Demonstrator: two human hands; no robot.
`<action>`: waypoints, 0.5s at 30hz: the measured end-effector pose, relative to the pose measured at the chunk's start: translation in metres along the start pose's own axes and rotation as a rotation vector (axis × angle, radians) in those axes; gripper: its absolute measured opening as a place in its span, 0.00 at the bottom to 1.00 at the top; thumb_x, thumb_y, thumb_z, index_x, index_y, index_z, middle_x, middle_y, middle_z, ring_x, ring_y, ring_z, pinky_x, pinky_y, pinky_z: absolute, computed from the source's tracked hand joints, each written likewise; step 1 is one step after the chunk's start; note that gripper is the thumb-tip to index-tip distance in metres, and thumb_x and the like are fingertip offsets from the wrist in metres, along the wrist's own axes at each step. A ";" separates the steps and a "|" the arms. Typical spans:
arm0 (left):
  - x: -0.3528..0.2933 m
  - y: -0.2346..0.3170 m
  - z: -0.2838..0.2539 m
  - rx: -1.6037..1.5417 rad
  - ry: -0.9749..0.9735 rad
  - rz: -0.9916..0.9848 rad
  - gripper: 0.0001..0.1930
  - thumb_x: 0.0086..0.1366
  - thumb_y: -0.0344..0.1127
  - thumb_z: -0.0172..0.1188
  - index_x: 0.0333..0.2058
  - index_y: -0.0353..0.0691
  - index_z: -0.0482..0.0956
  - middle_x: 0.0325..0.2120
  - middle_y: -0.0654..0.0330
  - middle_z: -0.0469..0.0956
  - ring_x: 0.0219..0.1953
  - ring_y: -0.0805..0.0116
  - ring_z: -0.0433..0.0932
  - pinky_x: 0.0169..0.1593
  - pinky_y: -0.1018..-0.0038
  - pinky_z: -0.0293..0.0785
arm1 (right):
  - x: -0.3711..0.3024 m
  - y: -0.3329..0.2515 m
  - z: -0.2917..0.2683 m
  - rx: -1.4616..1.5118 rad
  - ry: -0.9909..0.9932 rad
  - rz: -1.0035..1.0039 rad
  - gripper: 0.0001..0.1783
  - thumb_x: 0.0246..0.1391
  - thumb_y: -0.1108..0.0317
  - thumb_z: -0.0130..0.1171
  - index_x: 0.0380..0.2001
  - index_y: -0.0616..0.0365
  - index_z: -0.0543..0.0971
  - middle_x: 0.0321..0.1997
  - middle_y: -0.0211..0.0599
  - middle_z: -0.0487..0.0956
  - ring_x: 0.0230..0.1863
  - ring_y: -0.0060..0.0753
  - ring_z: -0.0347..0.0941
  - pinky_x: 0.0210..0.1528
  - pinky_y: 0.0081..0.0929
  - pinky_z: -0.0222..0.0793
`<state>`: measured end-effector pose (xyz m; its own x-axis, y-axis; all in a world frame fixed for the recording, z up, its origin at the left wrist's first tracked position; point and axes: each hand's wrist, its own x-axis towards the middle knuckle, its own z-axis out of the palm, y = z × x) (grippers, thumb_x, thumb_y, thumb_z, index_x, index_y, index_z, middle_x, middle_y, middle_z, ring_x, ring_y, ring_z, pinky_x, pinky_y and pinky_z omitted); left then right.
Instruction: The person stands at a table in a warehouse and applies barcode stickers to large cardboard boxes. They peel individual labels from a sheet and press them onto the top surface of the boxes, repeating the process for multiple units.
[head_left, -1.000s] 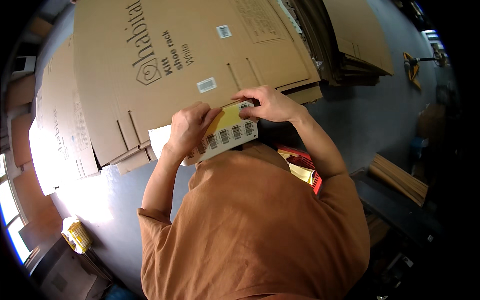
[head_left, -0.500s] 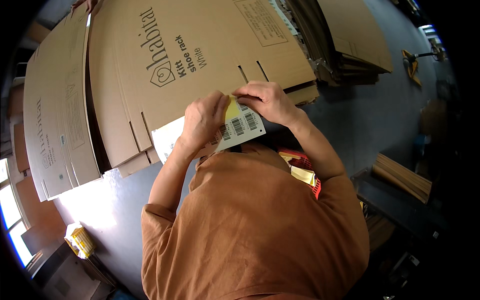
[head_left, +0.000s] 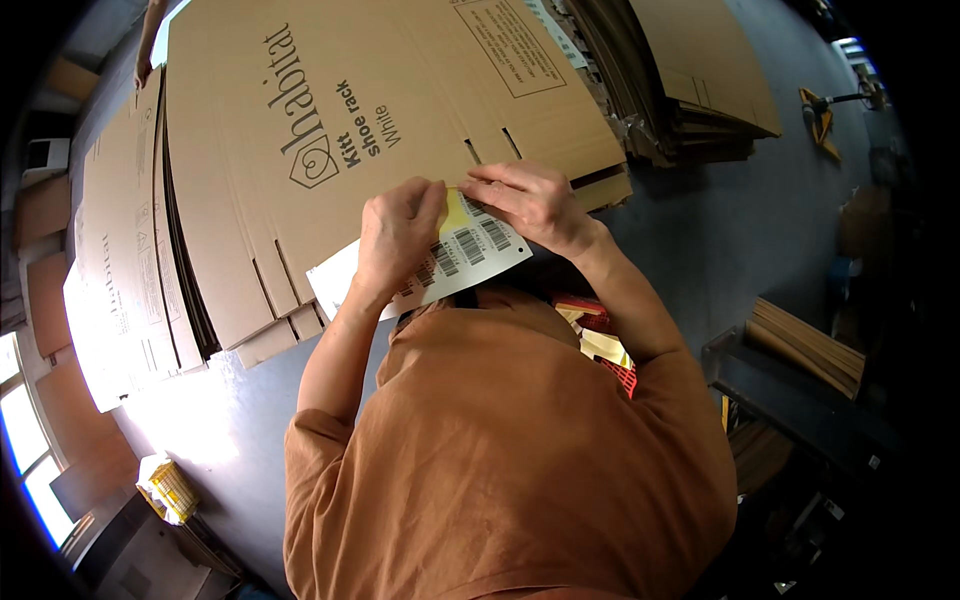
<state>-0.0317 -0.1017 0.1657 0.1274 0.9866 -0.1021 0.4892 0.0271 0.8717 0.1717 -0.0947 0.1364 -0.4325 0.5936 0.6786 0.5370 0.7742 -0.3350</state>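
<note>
Both of my hands meet at the top edge of a sheet of barcode labels [head_left: 480, 257], white with a yellow bare patch. My left hand [head_left: 398, 235] is closed, pinching the sheet near that patch. Close beside it, my right hand [head_left: 535, 205] has thumb and fingers pinched on the sheet's upper edge; whether a single label is between its fingertips is too small to tell. The sheet overlaps the near edge of a flattened brown cardboard carton [head_left: 400, 60], printed in dark letters, lying on top of a stack.
More flattened cartons [head_left: 120, 260] lean at the left, where another person's hand [head_left: 142, 72] touches their top edge. A carton stack [head_left: 700, 60] stands at the upper right. A red basket [head_left: 622, 376] sits by my right arm, a yellow-and-white basket [head_left: 170, 488] at lower left.
The leaning cartons at the left have shifted, with more edges now showing, and the other person's hand has come further into view. My hands stay nearly in place on the sheet.
</note>
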 end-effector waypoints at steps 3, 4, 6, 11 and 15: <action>0.004 -0.003 -0.002 -0.012 0.022 -0.022 0.15 0.65 0.38 0.57 0.27 0.29 0.78 0.14 0.54 0.73 0.16 0.70 0.70 0.26 0.70 0.69 | 0.002 0.002 -0.004 0.000 -0.056 -0.001 0.14 0.44 0.75 0.67 0.37 0.51 0.85 0.40 0.33 0.82 0.34 0.32 0.80 0.34 0.25 0.77; 0.004 -0.003 -0.002 -0.013 0.021 -0.029 0.16 0.65 0.39 0.57 0.27 0.29 0.78 0.13 0.58 0.70 0.16 0.74 0.67 0.25 0.71 0.66 | 0.003 0.002 -0.006 0.002 -0.078 0.000 0.14 0.44 0.75 0.67 0.37 0.51 0.85 0.41 0.33 0.82 0.34 0.32 0.80 0.34 0.25 0.77; 0.004 -0.003 -0.003 -0.014 0.018 -0.041 0.17 0.67 0.40 0.59 0.27 0.29 0.78 0.12 0.65 0.65 0.18 0.81 0.61 0.22 0.75 0.60 | 0.005 0.004 -0.006 0.157 -0.048 0.094 0.14 0.45 0.75 0.68 0.38 0.52 0.85 0.42 0.34 0.82 0.36 0.34 0.80 0.37 0.26 0.78; 0.006 -0.005 -0.003 0.040 0.034 -0.010 0.17 0.66 0.40 0.59 0.26 0.29 0.78 0.12 0.66 0.64 0.18 0.81 0.60 0.22 0.75 0.59 | 0.017 0.006 -0.009 0.344 -0.037 0.310 0.13 0.46 0.75 0.69 0.38 0.57 0.84 0.49 0.39 0.79 0.42 0.38 0.79 0.44 0.31 0.77; 0.008 0.001 -0.003 0.048 0.067 -0.003 0.16 0.63 0.37 0.57 0.24 0.28 0.75 0.13 0.49 0.69 0.14 0.64 0.65 0.25 0.66 0.67 | 0.009 0.018 -0.002 0.347 -0.119 0.311 0.16 0.46 0.73 0.70 0.41 0.59 0.82 0.51 0.40 0.78 0.41 0.40 0.78 0.43 0.30 0.75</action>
<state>-0.0329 -0.0938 0.1667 0.0692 0.9951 -0.0709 0.5303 0.0235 0.8475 0.1789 -0.0764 0.1376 -0.3804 0.8140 0.4389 0.3893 0.5715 -0.7224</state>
